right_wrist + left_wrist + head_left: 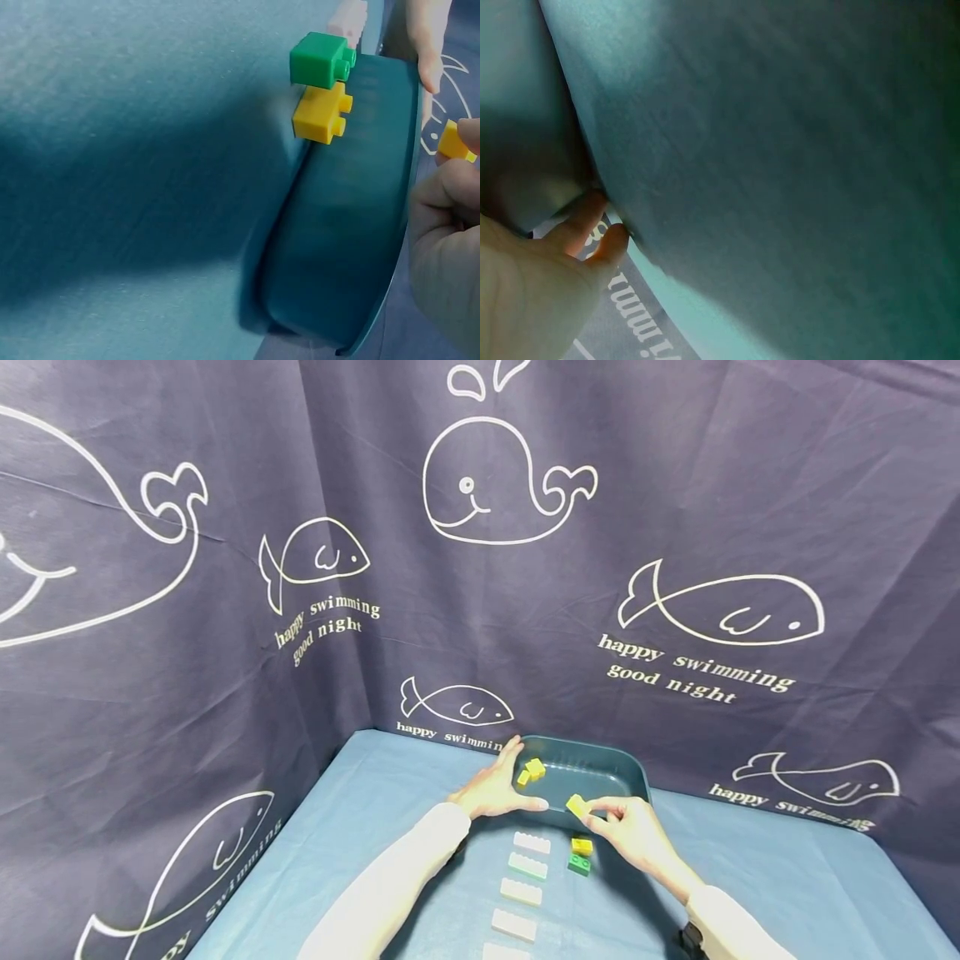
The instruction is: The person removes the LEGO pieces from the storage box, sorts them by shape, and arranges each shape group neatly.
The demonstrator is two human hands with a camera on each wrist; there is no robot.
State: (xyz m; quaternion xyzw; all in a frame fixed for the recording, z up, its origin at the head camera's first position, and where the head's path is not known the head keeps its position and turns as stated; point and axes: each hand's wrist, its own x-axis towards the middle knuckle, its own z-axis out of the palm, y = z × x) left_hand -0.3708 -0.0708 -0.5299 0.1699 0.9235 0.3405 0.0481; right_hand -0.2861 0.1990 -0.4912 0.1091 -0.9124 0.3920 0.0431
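Head view shows the right hand point(633, 831) pinching a yellow block point(577, 805) at the near edge of the tray point(600, 762); the left hand point(491, 789), fingers spread, touches the tray's left end.

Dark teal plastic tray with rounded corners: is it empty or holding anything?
Not empty: in the head view, small yellow toy bricks lie inside the tray, toward its left end.

Cloth point(480, 610) – "happy swimming – good night"
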